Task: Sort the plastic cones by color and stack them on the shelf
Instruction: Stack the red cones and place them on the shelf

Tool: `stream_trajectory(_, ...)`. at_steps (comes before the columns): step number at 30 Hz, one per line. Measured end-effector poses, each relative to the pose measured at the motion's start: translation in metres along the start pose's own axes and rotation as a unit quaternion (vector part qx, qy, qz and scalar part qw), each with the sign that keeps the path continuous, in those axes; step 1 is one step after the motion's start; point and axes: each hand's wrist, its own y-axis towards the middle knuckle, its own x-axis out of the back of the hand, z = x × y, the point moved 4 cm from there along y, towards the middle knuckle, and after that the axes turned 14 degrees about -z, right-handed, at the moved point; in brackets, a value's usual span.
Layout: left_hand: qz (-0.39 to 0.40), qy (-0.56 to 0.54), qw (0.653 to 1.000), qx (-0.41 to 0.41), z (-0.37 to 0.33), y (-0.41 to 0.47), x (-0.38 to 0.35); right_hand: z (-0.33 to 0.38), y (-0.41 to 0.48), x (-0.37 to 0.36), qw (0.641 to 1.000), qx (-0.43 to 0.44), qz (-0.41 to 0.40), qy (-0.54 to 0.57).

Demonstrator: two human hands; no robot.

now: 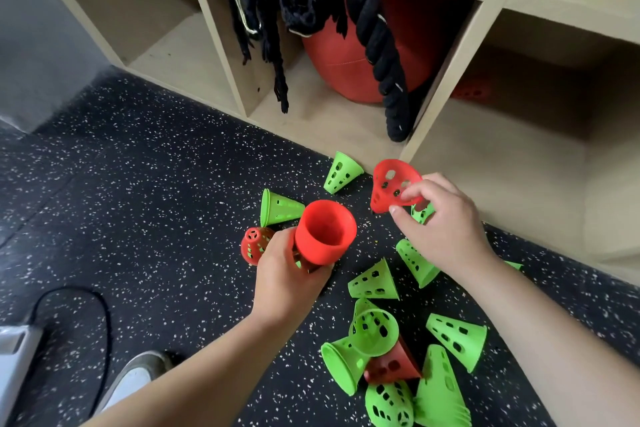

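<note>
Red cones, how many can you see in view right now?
5, though some may be nested or hidden. Gripped cone in left hand; pinched cone in right hand; floor cone beside left hand; buried cone under green cones; shadowed cone in shelf.

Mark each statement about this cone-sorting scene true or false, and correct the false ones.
1. The left hand grips a red plastic cone with its open end towards the camera. True.
2. The right hand holds a green cone. False: it pinches a red perforated cone.
3. Several green plastic cones lie scattered on the dark speckled floor. True.
4. The large red ball sits on the floor outside the wooden shelf. False: it sits inside a shelf compartment, behind a thick black rope.
</note>
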Motion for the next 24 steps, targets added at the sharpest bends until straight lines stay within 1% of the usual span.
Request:
stream_trajectory(2,0.004,0.002,1.0,-0.001,0.0,-0.002,-0.002,0.027,-0.009,0.023,0.989,-0.107,-0.01,0.104)
stream_trajectory(3,0.005,0.001,1.0,-0.004,-0.001,-0.003,-0.002,0.037,-0.014,0.03,0.979,-0.143,-0.005,0.146)
stream_trajectory(4,0.006,-0.001,1.0,-0.007,-0.003,-0.004,-0.003,0.046,-0.019,0.033,0.972,-0.159,0.008,0.17)
stream_trajectory(6,0.006,-0.009,1.0,-0.013,-0.007,-0.007,-0.003,0.059,-0.026,0.031,0.978,-0.137,0.048,0.15)
stream_trajectory(8,0.005,-0.015,1.0,-0.018,-0.01,-0.01,-0.002,0.066,-0.032,0.023,0.988,-0.074,0.114,0.078)
stream_trajectory(9,0.004,-0.018,1.0,-0.019,-0.011,-0.012,0.0,0.066,-0.035,0.019,0.986,-0.049,0.152,0.043)
stream_trajectory(10,0.005,-0.022,1.0,-0.018,-0.012,-0.014,0.002,0.066,-0.039,0.016,0.983,-0.039,0.181,0.023)
stream_trajectory(11,0.007,-0.029,0.999,-0.016,-0.012,-0.016,0.005,0.065,-0.044,0.013,0.979,-0.046,0.197,0.026)
stream_trajectory(12,0.008,-0.039,0.999,-0.014,-0.013,-0.018,0.008,0.063,-0.049,0.011,0.975,-0.072,0.203,0.055)
stream_trajectory(14,0.011,-0.061,0.998,-0.008,-0.016,-0.024,0.016,0.06,-0.063,0.001,0.954,-0.161,0.212,0.135)
stream_trajectory(16,0.013,-0.085,0.996,-0.005,-0.021,-0.031,0.024,0.059,-0.079,-0.012,0.935,-0.219,0.22,0.172)
stream_trajectory(19,0.007,-0.105,0.994,0.004,-0.023,-0.043,0.033,0.063,-0.097,-0.022,0.925,-0.246,0.191,0.217)
stream_trajectory(22,0.007,-0.115,0.993,0.006,-0.019,-0.05,0.035,0.063,-0.105,-0.02,0.935,-0.239,0.159,0.208)
stream_trajectory(24,0.017,-0.121,0.992,-0.007,-0.019,-0.052,0.036,0.06,-0.109,-0.018,0.939,-0.236,0.146,0.204)
